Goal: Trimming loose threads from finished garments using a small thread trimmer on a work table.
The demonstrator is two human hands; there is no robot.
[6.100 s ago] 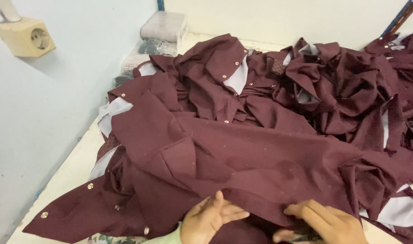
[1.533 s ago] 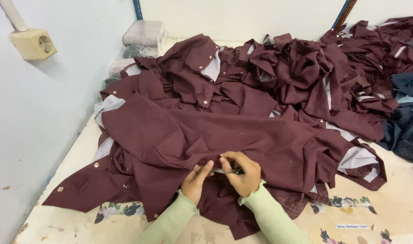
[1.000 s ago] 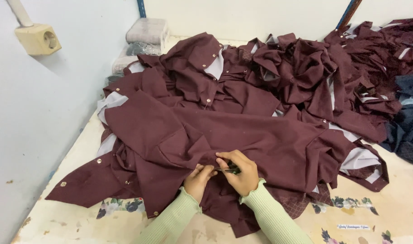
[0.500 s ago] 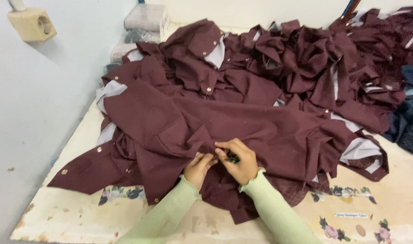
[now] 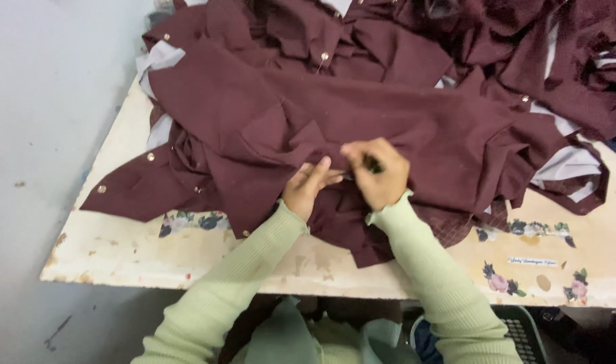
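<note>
1. Maroon garment (image 5: pixel 389 128) lay spread on the table (image 5: pixel 119 249), soft, light and limp.
2. Left hand (image 5: pixel 308 189) pinched a fold of it.
3. Right hand (image 5: pixel 378 172) was clenched around a small dark tool (image 5: pixel 372 164) at the same fold, probably the best hold.

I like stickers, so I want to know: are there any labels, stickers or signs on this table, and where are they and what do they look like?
Small label: near the table's front edge, right of the right hand; a white strip with tiny dark writing.
Flower pictures: near the label; pink and dark blue with green leaves.
Flower pictures: left, under the maroon cloth's edge; dark blue and green.
No screens or packages show.
</note>
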